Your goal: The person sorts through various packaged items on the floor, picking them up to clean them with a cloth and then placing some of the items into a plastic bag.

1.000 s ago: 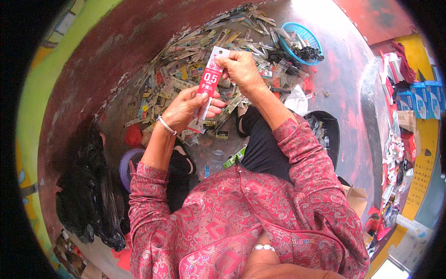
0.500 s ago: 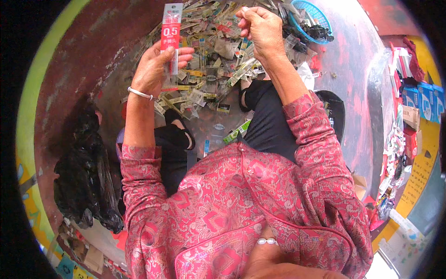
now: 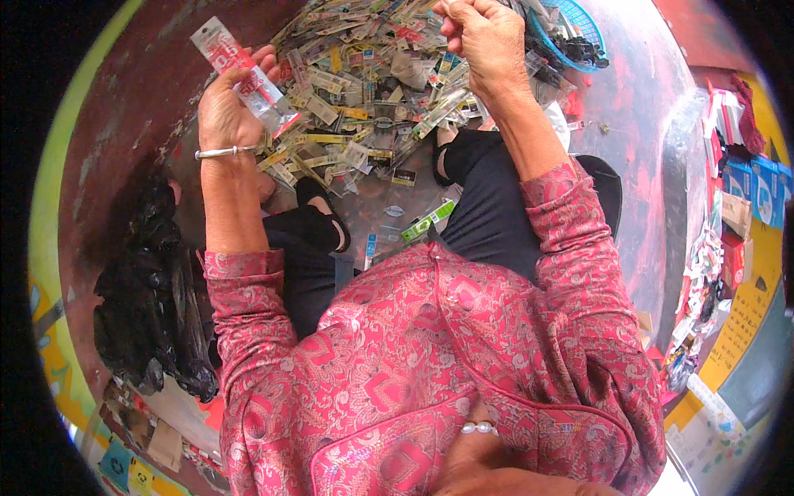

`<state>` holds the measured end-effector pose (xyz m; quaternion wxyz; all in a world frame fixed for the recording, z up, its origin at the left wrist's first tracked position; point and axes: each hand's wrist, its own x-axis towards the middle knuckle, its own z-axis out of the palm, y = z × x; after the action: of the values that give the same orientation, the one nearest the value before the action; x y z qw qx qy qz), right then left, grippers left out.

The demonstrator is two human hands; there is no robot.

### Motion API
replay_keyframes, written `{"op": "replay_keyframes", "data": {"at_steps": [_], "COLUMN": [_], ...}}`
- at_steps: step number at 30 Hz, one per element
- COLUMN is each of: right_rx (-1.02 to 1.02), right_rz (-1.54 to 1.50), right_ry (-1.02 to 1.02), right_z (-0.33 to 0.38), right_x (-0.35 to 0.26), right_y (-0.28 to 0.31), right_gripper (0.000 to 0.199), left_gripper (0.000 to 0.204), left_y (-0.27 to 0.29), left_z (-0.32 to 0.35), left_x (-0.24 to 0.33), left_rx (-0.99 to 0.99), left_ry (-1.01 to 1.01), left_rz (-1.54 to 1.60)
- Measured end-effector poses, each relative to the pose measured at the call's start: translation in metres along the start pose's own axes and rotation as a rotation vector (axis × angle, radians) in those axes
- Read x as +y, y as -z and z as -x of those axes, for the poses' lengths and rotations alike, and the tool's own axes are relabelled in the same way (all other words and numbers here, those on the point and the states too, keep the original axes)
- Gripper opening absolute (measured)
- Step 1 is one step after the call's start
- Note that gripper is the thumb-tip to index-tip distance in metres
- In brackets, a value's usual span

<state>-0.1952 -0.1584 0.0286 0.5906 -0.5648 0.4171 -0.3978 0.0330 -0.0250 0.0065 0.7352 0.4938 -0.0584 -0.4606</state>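
Note:
A slim clear plastic packet with a red and white printed panel (image 3: pixel 240 74) lies slanted across my left hand (image 3: pixel 223 116), gripped under the thumb. Its top leans to the left and its lower end points toward my lap. At the upper edge, my right hand (image 3: pixel 495 54) is closed in a pinch, with the fingertips partly cut off; what they hold, if anything, is too small to name. Beyond and between both hands spreads a heap of flat plastic packets (image 3: pixel 339 83) on the floor, in clear, yellow, green and white.
A blue plastic basket (image 3: pixel 597 31) with dark pieces stands at the far right of the heap. Black plastic bags (image 3: pixel 149 306) slump at my left. A green packet (image 3: pixel 430 220) lies between my legs. Boxes and papers (image 3: pixel 732 248) line the right side.
My left hand has moved left and toward me, and its packet has tipped from upright to slanted. My right hand has shifted slightly up and to the right, still pinched.

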Motion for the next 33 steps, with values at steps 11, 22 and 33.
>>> {"op": "replay_keyframes", "data": {"at_steps": [11, 22, 33], "right_rx": [-0.265, -0.844, -0.515], "right_rz": [0.184, 1.547, 1.704], "right_ry": [-0.187, 0.129, 0.725], "right_z": [-0.071, -0.062, -0.023], "right_x": [0.016, 0.27, 0.359], "right_y": [0.093, 0.101, 0.106], "right_gripper": [0.024, 0.015, 0.017], "left_gripper": [0.026, 0.033, 0.024], "left_y": [0.012, -0.013, -0.018], "left_z": [0.003, 0.013, 0.001], "left_x": [0.0, -0.024, -0.05], "left_rx": [-0.151, -0.055, 0.018], "left_ry": [0.109, 0.253, 0.45], "left_rz": [0.219, -0.092, 0.087]}}
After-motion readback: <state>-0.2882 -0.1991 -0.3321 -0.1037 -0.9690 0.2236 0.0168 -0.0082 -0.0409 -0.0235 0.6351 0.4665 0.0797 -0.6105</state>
